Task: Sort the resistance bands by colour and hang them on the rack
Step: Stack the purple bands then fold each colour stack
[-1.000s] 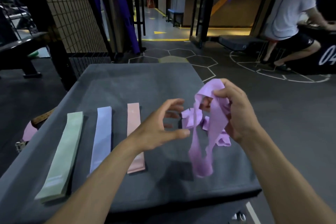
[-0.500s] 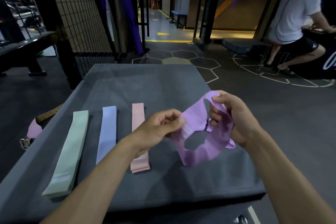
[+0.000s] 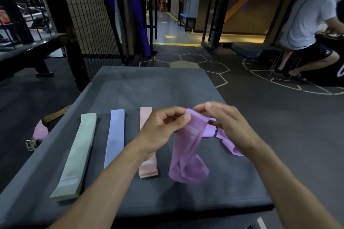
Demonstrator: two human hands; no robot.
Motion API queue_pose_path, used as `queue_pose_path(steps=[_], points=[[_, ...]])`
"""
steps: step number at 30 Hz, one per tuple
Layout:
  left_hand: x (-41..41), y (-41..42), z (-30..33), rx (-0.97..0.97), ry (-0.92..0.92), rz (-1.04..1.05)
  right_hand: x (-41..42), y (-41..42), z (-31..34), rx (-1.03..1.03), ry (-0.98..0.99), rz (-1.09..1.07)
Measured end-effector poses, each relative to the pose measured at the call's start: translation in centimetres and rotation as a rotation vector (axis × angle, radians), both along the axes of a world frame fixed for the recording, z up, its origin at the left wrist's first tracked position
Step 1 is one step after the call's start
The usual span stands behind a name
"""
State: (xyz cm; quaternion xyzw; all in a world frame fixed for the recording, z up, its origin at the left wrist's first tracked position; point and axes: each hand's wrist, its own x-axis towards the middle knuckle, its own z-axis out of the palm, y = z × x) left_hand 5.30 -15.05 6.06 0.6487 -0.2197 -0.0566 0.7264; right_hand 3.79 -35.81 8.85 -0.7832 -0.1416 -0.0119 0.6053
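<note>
2 hands meet at centre frame: the left hand (image 3: 161, 129) and right hand (image 3: 226, 126) each pinch the purple band (image 3: 188, 156), fingers curled on it. It droops onto the grey pad (image 3: 149, 89), right of the green band (image 3: 76, 154), blue band (image 3: 114, 135) and pink band (image 3: 146, 115).

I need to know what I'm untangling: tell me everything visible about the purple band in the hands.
The thin purple stretchy resistance band looks like soft, slightly sheer latex with a pale label patch. It is twisted and crumpled, not flat. The left hand pinches its top; the right hand holds another fold. Its lower loop hangs to the dark grey padded platform, right of the pink band.
</note>
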Motion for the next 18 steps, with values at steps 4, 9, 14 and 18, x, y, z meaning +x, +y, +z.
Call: queue_pose_path(steps=[4, 9, 14, 18], points=[[0.1, -0.2, 0.2, 0.016, -0.068, 0.08, -0.6, 1.2, 0.5, 0.011, -0.122, 0.029], [0.1, -0.1, 0.3, 0.02, -0.081, 0.092, 0.0, 1.5, 0.0, -0.119, -0.261, -0.101], [0.2, 0.2, 0.1, 0.009, -0.088, 0.088, 0.3, 1.9, -0.2, -0.337, -0.403, -0.118], [0.3, 0.4, 0.1, 0.026, -0.117, 0.104, 0.4, 2.4, 0.0, -0.442, -0.493, -0.129]])
